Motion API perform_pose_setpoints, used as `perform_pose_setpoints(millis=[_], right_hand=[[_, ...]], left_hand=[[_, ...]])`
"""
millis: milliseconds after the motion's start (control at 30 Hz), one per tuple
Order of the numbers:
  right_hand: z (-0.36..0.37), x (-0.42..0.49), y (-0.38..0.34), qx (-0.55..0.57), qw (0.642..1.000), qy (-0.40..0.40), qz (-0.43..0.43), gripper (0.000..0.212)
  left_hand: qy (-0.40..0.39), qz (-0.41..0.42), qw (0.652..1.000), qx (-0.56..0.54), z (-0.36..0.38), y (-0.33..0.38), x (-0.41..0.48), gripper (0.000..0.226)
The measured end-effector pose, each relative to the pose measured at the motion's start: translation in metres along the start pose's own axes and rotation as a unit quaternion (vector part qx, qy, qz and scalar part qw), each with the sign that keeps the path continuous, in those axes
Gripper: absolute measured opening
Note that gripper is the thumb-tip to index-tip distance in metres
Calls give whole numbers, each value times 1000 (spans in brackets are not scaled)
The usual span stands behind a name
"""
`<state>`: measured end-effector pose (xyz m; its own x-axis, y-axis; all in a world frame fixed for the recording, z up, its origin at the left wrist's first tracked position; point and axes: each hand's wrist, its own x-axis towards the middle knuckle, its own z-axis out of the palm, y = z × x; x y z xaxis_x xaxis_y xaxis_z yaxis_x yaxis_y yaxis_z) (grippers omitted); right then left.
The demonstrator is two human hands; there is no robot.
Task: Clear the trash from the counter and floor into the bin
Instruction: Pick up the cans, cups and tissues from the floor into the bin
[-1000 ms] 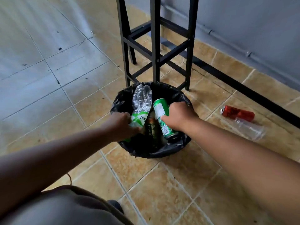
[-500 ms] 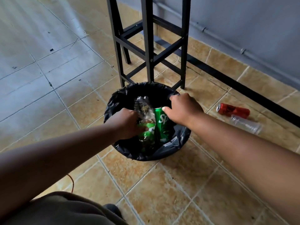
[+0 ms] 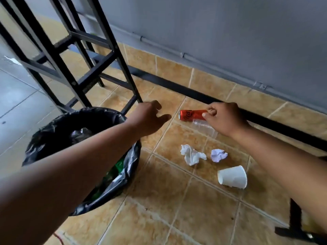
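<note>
A bin lined with a black bag (image 3: 99,112) stands on the tiled floor at the left, with green trash showing inside. My left hand (image 3: 148,119) hovers past the bin's right rim, fingers apart and holding nothing. A red can (image 3: 192,114) lies on its side on the floor, and my right hand (image 3: 226,119) pinches its right end. A clear plastic cup (image 3: 205,127) lies against the can, partly under my right hand. Nearer to me lie two crumpled paper balls (image 3: 192,154) (image 3: 219,155) and a white paper cup (image 3: 232,177) on its side.
A black metal stool frame (image 3: 122,68) stands just behind the bin. A black bar (image 3: 177,85) runs along the floor below the grey wall. Another black frame foot (image 3: 295,225) stands at the lower right.
Both hands have let go of the bottle and green can in the bin and moved right. My right hand now reaches the red can. The view has swung right, showing more floor trash.
</note>
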<state>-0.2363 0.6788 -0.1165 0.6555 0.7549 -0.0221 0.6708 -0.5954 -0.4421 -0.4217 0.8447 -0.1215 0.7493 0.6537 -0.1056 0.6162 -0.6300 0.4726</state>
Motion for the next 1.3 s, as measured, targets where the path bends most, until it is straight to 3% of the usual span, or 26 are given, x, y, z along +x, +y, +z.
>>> perform_pose_setpoints(millis=[100, 233, 333, 500, 733, 867, 1033, 1300], right_hand=[[10, -4, 48, 9, 999, -7, 40, 13], [27, -4, 97, 2, 998, -21, 61, 17], [41, -1, 118, -24, 996, -50, 66, 8], [69, 13, 142, -77, 991, -92, 52, 43], [102, 50, 150, -150, 984, -100, 10, 65], [117, 68, 153, -184, 972, -146, 3, 76], [123, 65, 153, -203, 968, -145, -23, 49], [102, 47, 131, -179, 973, -145, -8, 45]], left_hand=[[-27, 11, 1000, 12, 41, 25, 25, 58], [-69, 8, 997, 20, 88, 45, 55, 54], [-87, 5, 995, 49, 119, 50, 79, 55], [-97, 2, 993, 71, 163, 46, 121, 53], [-109, 61, 980, 152, 203, 36, 167, 60], [-96, 57, 973, 202, 210, 32, 174, 43], [-112, 32, 972, 206, 207, 33, 165, 33], [-124, 21, 974, 190, 174, 37, 137, 25]])
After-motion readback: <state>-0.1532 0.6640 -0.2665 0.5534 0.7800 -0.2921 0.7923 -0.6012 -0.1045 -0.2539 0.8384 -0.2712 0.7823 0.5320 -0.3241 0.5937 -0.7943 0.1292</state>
